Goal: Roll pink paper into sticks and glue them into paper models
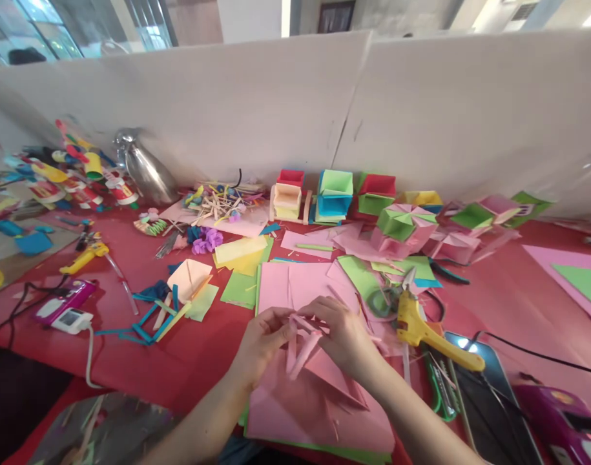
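Both hands meet over a stack of pink paper (pixel 276 413) on the red table. My left hand (pixel 266 336) pinches a folded pink paper strip (pixel 305 355) between thumb and fingers. From the other side, my right hand (pixel 341 329) has its fingers curled onto the same strip near its top. The strip bends into a narrow loop with its ends hanging down. Under my right wrist lies a folded pink paper piece (pixel 338 378). Green sheets show beneath the stack's edge.
To the right lie a yellow glue gun (pixel 428 332), scissors (pixel 394 297), a green cutter (pixel 438 387) and a phone (pixel 498 400). Folded paper boxes (pixel 334 194) line the white partition. A metal jug (pixel 145 168) and another glue gun (pixel 84 258) are on the left.
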A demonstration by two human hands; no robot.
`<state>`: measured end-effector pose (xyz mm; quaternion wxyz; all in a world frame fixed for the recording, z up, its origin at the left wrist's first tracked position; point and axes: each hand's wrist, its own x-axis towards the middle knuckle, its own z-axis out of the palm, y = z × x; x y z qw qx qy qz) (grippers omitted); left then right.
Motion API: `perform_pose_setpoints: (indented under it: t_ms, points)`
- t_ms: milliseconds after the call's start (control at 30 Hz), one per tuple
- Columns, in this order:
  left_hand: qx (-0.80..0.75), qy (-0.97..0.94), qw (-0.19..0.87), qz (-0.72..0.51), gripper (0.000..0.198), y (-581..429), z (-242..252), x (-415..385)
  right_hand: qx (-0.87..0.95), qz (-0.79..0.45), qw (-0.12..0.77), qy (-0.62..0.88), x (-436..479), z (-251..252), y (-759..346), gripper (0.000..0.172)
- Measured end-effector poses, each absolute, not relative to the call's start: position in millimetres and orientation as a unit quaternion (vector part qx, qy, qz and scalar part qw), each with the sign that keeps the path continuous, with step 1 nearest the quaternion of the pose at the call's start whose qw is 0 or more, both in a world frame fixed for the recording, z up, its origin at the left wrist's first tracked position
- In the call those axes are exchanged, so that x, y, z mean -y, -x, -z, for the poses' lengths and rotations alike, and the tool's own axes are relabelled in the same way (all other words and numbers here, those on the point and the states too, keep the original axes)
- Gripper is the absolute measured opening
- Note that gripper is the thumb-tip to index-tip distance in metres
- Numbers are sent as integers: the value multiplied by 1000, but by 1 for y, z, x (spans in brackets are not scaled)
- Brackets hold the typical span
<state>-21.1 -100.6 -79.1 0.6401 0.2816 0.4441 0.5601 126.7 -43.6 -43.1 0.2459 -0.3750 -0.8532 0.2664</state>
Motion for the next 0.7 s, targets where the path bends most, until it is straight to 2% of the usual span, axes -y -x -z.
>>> perform_pose_setpoints:
  t_ms: [333, 567, 700]
  points:
    - [-491, -229, 614, -574, 22, 20, 84, 114, 817, -372, 216, 385, 52, 41, -116, 15]
    - [-486, -239, 590, -598, 20, 17, 96, 112, 806, -351, 230, 418, 55, 46, -112, 13]
    - [-496, -254, 593, -581, 29, 22, 99, 112, 816, -319, 227, 425, 54, 49, -110, 14]
